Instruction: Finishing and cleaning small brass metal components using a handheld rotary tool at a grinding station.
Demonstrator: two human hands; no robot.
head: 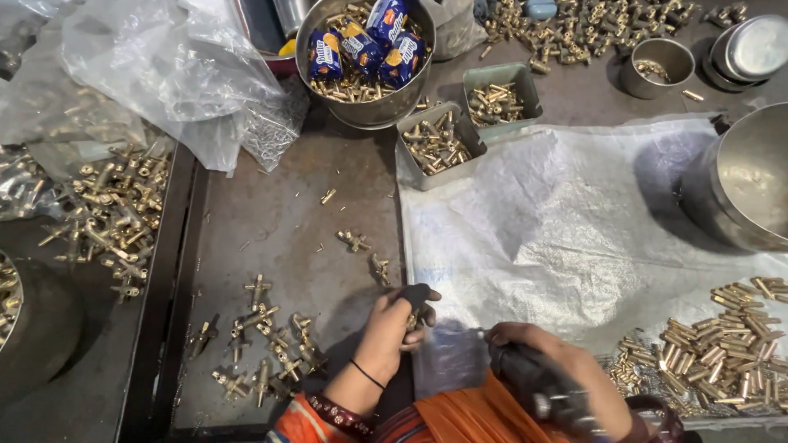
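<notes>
Two hands: both work at the near edge of the bench (279, 221), a dark metal top
White sheet (558, 221): woven plastic, spread over the right half of the bench
Steel bowl (365, 111): far centre, holding brass parts and blue wrapped packets
Steel pot (739, 180): right edge, on the sheet
Brass pile (722, 344): near right, short tubes heaped on the sheet
Trays (435, 143): two small grey ones with brass pieces, near side of the bowl
Power tool (533, 385): dark, near centre, gripped in the right hand (566, 361), fingers wrapped round its body
Left hand (394, 324): closed on a small brass fitting (410, 320), mostly hidden by the fingers
Loose fittings (263, 344): brass, scattered left of the left hand
</notes>
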